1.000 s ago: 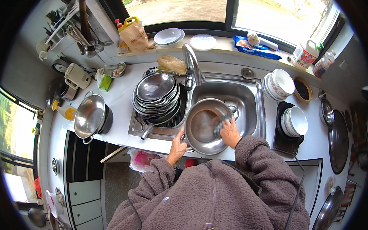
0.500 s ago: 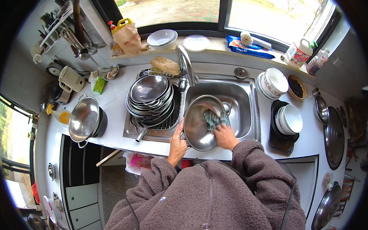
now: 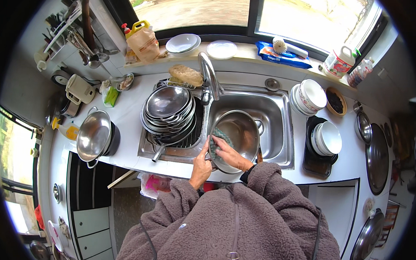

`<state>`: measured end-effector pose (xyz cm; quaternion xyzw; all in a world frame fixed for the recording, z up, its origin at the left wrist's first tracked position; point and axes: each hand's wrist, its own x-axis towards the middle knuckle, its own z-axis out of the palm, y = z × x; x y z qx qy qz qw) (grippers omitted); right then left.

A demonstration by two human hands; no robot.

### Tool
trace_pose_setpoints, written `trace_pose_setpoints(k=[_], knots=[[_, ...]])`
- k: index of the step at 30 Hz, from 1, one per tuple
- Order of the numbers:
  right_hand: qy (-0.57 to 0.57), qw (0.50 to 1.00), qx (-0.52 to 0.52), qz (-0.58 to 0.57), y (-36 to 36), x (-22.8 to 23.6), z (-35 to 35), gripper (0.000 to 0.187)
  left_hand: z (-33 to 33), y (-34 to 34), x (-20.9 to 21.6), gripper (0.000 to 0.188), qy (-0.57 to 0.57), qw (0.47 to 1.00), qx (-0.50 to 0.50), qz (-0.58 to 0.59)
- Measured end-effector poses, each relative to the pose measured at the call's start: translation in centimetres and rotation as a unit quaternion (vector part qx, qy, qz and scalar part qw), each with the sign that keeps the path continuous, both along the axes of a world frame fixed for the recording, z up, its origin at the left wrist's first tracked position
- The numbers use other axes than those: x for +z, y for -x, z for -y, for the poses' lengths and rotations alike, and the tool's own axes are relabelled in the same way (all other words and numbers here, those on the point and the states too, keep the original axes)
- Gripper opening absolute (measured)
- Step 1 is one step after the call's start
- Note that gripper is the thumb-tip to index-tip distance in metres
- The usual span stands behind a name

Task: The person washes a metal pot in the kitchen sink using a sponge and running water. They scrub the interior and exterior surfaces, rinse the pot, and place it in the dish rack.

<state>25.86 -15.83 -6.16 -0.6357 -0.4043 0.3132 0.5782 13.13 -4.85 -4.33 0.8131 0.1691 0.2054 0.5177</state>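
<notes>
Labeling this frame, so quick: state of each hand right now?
Left hand: closed, holding the round silver metal pan by its left side.
Right hand: holding a crumpled grey-green fabric cloth inside the pan.

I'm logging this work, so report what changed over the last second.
The right hand carried the cloth leftward across the metal pan, from its right side to the inner left wall, beside the left hand. Nothing was released. The left hand still grips the pan's left side; the metalware stack and white bowls stayed put.
</notes>
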Motion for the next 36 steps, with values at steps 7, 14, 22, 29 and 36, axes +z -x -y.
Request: trace_pose_setpoints(k=[7, 14, 22, 29, 36], knots=[[0.180, 0.877, 0.024, 0.445, -2.8, -3.1, 2.7, 0.066, -0.1, 1.1, -1.4, 0.089, 0.065, 0.998, 0.010, 0.003], [0.282, 0.870, 0.145, 0.379, -1.0, -5.1, 4.7, 0.068, 0.0, 0.9, -1.2, 0.089, 0.062, 0.998, 0.023, 0.011], [0.107, 0.815, 0.052, 0.567, -3.0, -0.8, -0.8, 0.061, -0.4, 0.4, 0.0, 0.089, 0.009, 1.000, -0.002, 0.013], [0.320, 0.606, -0.081, 0.724, -8.2, -2.8, 3.6, 0.054, 0.3, 0.8, 0.8, 0.086, 0.032, 0.999, 0.009, -0.011], [0.386, 0.827, 0.078, 0.402, -0.5, -4.0, 6.3, 0.041, 1.7, -0.1, 0.9, 0.083, 0.080, 0.996, 0.034, -0.007]])
